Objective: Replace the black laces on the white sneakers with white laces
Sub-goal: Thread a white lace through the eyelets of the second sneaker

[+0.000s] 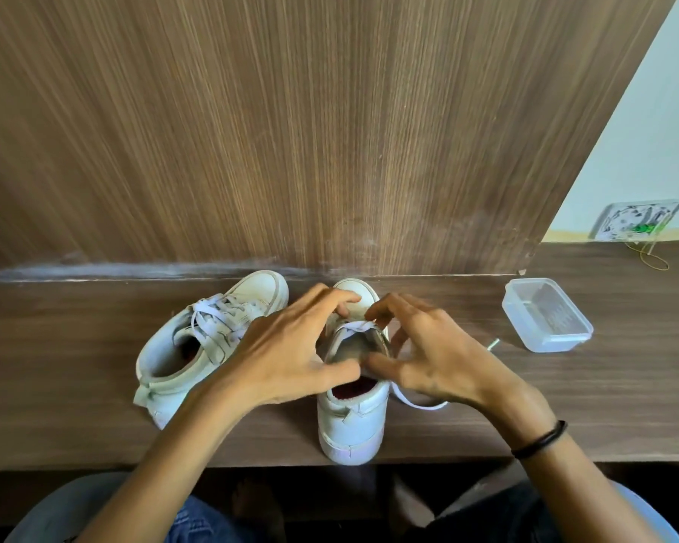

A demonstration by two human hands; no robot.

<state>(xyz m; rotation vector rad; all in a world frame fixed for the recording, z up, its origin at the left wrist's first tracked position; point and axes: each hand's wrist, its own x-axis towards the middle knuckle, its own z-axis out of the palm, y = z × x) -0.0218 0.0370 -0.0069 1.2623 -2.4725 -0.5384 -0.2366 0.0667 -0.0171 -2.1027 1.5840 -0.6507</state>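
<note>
Two hands (287, 346) (436, 350) threading soft white lace (355, 327) through near sneaker (351, 421).
Fingers (373, 313) pinching limp, light lace near toe eyelets; best gripped at stiff tip.

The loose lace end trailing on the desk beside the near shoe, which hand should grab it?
Probably the right hand: the loose lace runs along the desk right under its palm, while the left hand is across the shoe.

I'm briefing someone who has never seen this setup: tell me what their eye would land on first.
Both hands, the left hand and the right hand, work a white lace on the near sneaker at the centre of the wooden table. To its left lies the other sneaker, already laced white; to the right sits a clear plastic container.
</note>
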